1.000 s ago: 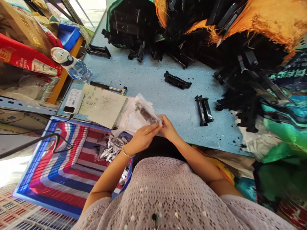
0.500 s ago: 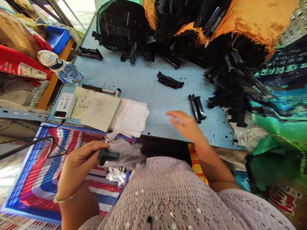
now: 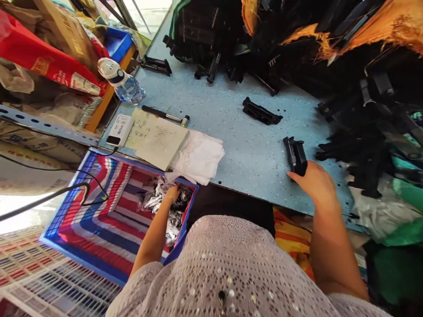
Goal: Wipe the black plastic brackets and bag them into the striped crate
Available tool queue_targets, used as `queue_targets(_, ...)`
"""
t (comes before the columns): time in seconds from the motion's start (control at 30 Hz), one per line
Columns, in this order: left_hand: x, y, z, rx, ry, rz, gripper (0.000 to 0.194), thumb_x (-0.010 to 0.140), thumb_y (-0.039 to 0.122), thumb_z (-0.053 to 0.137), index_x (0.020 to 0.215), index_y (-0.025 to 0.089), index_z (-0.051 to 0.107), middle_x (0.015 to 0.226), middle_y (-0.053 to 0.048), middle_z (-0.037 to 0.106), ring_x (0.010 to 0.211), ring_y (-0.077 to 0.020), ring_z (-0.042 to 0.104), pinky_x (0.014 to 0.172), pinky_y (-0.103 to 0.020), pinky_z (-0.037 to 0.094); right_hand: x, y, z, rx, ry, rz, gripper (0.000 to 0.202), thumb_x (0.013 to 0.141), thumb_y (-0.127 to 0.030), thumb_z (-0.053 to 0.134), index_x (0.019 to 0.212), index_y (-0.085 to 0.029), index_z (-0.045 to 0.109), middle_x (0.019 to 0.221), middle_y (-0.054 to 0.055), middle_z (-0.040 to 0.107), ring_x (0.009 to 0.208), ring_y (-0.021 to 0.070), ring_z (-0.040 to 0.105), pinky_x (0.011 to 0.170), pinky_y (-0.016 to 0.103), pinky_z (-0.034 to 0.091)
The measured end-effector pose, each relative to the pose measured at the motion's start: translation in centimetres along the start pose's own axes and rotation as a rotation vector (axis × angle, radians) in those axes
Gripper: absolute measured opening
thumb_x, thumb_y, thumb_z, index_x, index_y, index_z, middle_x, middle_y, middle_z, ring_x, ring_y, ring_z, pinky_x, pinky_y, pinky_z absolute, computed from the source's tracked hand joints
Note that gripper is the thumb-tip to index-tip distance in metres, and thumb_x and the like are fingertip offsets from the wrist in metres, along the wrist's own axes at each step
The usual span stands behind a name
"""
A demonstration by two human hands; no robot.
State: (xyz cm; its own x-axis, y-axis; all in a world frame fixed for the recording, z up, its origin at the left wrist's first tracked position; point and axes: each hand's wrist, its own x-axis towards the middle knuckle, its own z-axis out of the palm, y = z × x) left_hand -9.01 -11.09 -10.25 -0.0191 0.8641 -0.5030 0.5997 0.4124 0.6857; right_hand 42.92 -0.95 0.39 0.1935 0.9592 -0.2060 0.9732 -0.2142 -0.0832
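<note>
My right hand [image 3: 315, 182] is closed round the near end of a black plastic part [image 3: 295, 152] on the blue speckled table, thumb on its left side and fingers on its right. My left hand [image 3: 172, 192] reaches down into the blue basket [image 3: 86, 259], among clear-bagged black parts [image 3: 158, 196]; its fingertips are hidden there, so I cannot tell what they hold. Another black plastic part [image 3: 261, 111] lies farther back on the table. A stack of white plastic bags [image 3: 206, 156] sits at the table's front edge, above the basket.
A hammer [image 3: 165, 115] lies behind a pad of yellowish paper [image 3: 161, 143] and a white device with a cable [image 3: 120, 130]. At the left edge stands a water bottle [image 3: 122, 81]. Piles of black parts [image 3: 360, 163] spill from sacks at the back and right.
My left hand has gone down into the basket, and the bagged black part it held no longer shows in it. My right hand has moved right and taken hold of a black part. The view has shifted.
</note>
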Motion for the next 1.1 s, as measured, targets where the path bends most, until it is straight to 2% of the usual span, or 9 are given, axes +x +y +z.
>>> queue_targets(0.17, -1.9, 6.7, -0.9, -0.159, -0.373, 0.188, 0.028, 0.082, 0.047, 0.079, 0.093, 0.021, 0.077, 0.081, -0.005, 0.075, 0.066, -0.0213, 0.069, 0.059, -0.032, 0.058, -1.0, -1.0, 0.7, 0.570, -0.084, -0.009, 0.050, 0.078, -0.049, 0.070, 0.118, -0.019, 0.068, 0.110, 0.015, 0.074, 0.097, 0.0332, 0.068, 0.086, 0.049, 0.053)
queue_targets(0.23, -1.6, 11.0, -0.4, -0.211, -0.226, 0.301, 0.030, 0.091, 0.047, 0.067, 0.103, 0.021, 0.075, 0.088, -0.007, 0.075, 0.073, -0.0204, 0.070, 0.065, -0.032, 0.058, -1.6, -4.3, 1.1, 0.957, -0.158, -0.046, 0.056, 0.072, -0.052, 0.077, 0.118, -0.020, 0.069, 0.110, 0.010, 0.074, 0.096, 0.0279, 0.068, 0.086, 0.045, 0.054)
queue_targets(0.33, 1.2, 16.5, 0.9, -0.045, 0.287, 0.395, 0.022, 0.086, 0.037, 0.074, 0.096, 0.018, 0.070, 0.099, -0.012, 0.071, 0.091, -0.0242, 0.068, 0.077, -0.036, 0.056, -2.4, -10.2, 1.5, 1.398, -0.353, -0.068, 0.056, 0.065, -0.048, 0.085, 0.113, -0.022, 0.071, 0.104, 0.006, 0.074, 0.087, 0.0225, 0.068, 0.081, 0.040, 0.056)
queue_targets(0.4, 3.4, 18.1, 1.1, 0.064, 0.391, 0.395, 0.011, 0.083, 0.026, 0.074, 0.083, 0.017, 0.068, 0.100, -0.013, 0.070, 0.096, -0.0267, 0.066, 0.081, -0.039, 0.054, -2.7, -13.2, 1.4, 1.565, -0.487, -0.076, 0.049, 0.066, -0.045, 0.087, 0.107, -0.023, 0.072, 0.100, 0.005, 0.075, 0.082, 0.0202, 0.067, 0.080, 0.038, 0.056)
queue_targets(0.5, 5.5, 17.6, -0.1, 0.062, 0.307, 0.392, 0.012, 0.087, 0.018, 0.064, 0.076, 0.018, 0.066, 0.088, -0.010, 0.069, 0.085, -0.0228, 0.066, 0.078, -0.037, 0.053, -2.8, -15.1, 0.7, 1.694, -0.672, -0.114, 0.043, 0.068, -0.042, 0.087, 0.105, -0.022, 0.074, 0.097, 0.004, 0.075, 0.079, 0.0179, 0.067, 0.080, 0.035, 0.057)
queue_targets(0.63, 5.3, 16.3, -1.2, -0.084, 0.300, 0.320, 0.010, 0.089, 0.019, 0.060, 0.081, 0.018, 0.066, 0.075, -0.004, 0.066, 0.067, -0.0170, 0.060, 0.065, -0.031, 0.050, -2.4, -16.6, 0.2, 1.773, -0.891, -0.177, 0.043, 0.071, -0.042, 0.085, 0.107, -0.020, 0.077, 0.110, 0.008, 0.076, 0.084, 0.0186, 0.068, 0.078, 0.032, 0.058)
queue_targets(0.77, 4.5, 17.5, 0.3, 0.052, 0.385, 0.391, 0.009, 0.083, 0.023, 0.072, 0.081, 0.018, 0.065, 0.092, -0.009, 0.068, 0.085, -0.0219, 0.063, 0.074, -0.034, 0.050, -1.8, -18.7, 0.4, 1.809, -0.933, -0.160, 0.039, 0.072, -0.040, 0.083, 0.105, -0.021, 0.077, 0.115, 0.009, 0.076, 0.087, 0.0187, 0.069, 0.081, 0.031, 0.059)
queue_targets(0.87, 4.9, 18.0, 0.2, 0.073, 0.308, 0.421, 0.014, 0.086, 0.017, 0.065, 0.072, 0.019, 0.064, 0.088, -0.008, 0.068, 0.085, -0.0216, 0.063, 0.076, -0.034, 0.050, -1.6, -19.1, 0.7, 1.812, -0.931, -0.152, 0.038, 0.073, -0.040, 0.083, 0.105, -0.021, 0.077, 0.118, 0.008, 0.076, 0.087, 0.0182, 0.070, 0.082, 0.030, 0.059)
queue_targets(1.1, 5.7, 16.6, -1.9, -0.413, 0.218, 0.230, 0.011, 0.079, 0.027, 0.070, 0.074, 0.018, 0.065, 0.061, 0.001, 0.060, 0.053, -0.0112, 0.053, 0.051, -0.025, 0.043, -1.5, -19.0, 0.6, 1.877, -0.999, -0.157, 0.043, 0.075, -0.040, 0.081, 0.113, -0.022, 0.074, 0.127, 0.008, 0.074, 0.092, 0.0175, 0.070, 0.080, 0.027, 0.059)
